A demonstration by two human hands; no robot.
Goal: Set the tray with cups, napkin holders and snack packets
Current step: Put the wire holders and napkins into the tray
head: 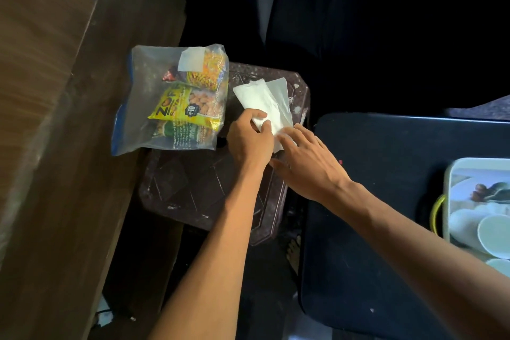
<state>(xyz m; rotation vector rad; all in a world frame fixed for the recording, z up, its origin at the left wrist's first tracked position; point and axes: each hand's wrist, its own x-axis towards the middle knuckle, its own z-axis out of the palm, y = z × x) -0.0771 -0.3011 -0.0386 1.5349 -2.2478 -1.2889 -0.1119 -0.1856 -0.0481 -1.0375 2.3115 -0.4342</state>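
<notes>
The napkins (262, 99) lay on the far right part of a brown stool (193, 179), 2 white sheets showing, overlapped and slanted. The left grip (248, 138) was clenched on their near end, thumb and curled fingers pinching the paper. The right grip (306, 163) was released, its fingers straight and flat over the near corner of the sheets, just beside the left one; whether it pressed down I couldn't tell.

On the stool's far left sat a clear bag (149, 96), overhanging the edge, with several snack packets (176, 107) inside, a yellow one uppermost. It was close to the napkins but not touching them.

To the right stood a dark table (372, 174). At its right side, well apart from both grips, was a pale tray (448, 188) with a printed picture on its floor and white cups (494, 234) at its near end, at least 2 of them. Something yellow (436, 212) curved along the tray's left rim. A wooden panel (41, 91) ran down the left side.
</notes>
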